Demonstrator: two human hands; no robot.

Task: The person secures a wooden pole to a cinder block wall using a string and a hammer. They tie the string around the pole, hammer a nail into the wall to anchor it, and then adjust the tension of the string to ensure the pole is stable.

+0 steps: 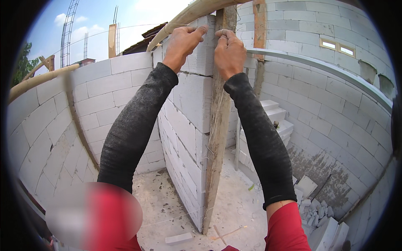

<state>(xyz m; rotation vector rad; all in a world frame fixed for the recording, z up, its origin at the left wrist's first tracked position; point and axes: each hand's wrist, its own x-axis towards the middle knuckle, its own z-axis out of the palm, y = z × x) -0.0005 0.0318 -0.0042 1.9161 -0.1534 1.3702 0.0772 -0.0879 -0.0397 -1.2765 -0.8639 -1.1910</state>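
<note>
The left hand (184, 47) is raised at the upper centre of the frame, its fingers bent and drawn together beside the top of a pale block wall (190, 98). A thin line (176, 24) runs in from the upper left of the frame to these fingers; whether they pinch it, I cannot tell. Just to the right, the right hand (230, 53) is at the upper part of a wooden board (218, 113), fingers curled in; its exact hold is hidden too.

The board stands near upright against the end of the wall, from the top centre of the frame down to the floor (161, 217) at the lower centre. A bamboo pole (184, 16) slants across above the hands. Black sleeves (136, 123) cover both forearms.

A long metal bar (318, 62) stretches from beside the right hand to the right edge of the frame. Stepped white blocks (274, 113) stand right of centre, and broken rubble (316, 213) lies at the lower right. A loose block (179, 238) rests at the bottom centre.
</note>
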